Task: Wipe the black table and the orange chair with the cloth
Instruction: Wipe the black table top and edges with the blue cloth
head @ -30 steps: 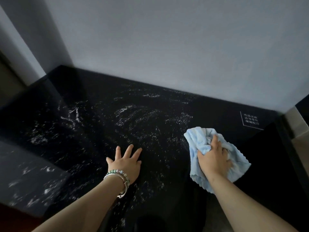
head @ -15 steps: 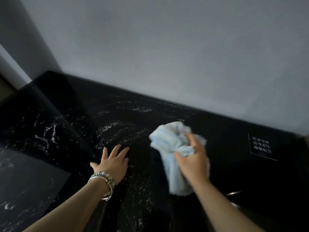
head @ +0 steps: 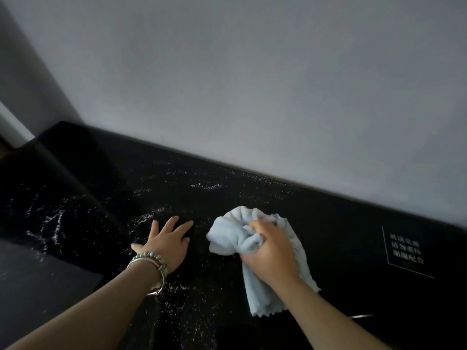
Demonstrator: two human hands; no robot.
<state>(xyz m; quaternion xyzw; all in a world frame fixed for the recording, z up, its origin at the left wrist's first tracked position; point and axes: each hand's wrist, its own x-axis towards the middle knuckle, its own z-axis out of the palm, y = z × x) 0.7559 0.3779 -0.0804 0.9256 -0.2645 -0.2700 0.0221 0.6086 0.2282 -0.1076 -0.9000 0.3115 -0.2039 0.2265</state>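
The black table (head: 333, 223) has a glossy top flecked with white specks and streaks. My right hand (head: 271, 253) grips a bunched light blue cloth (head: 235, 231) and holds it down on the table near the middle. A loose tail of the cloth hangs out under my wrist toward me. My left hand (head: 168, 242) rests flat on the table just left of the cloth, fingers spread, with beaded bracelets on the wrist. The orange chair is not in view.
A grey wall (head: 252, 84) rises straight from the table's far edge. A white-lined label with printed characters (head: 406, 251) sits on the table at the right. A darker, duller panel (head: 38, 279) lies at the lower left.
My right hand has swept the cloth leftward across the table, from the right side to close beside my left hand. My left hand has stayed flat on the table.
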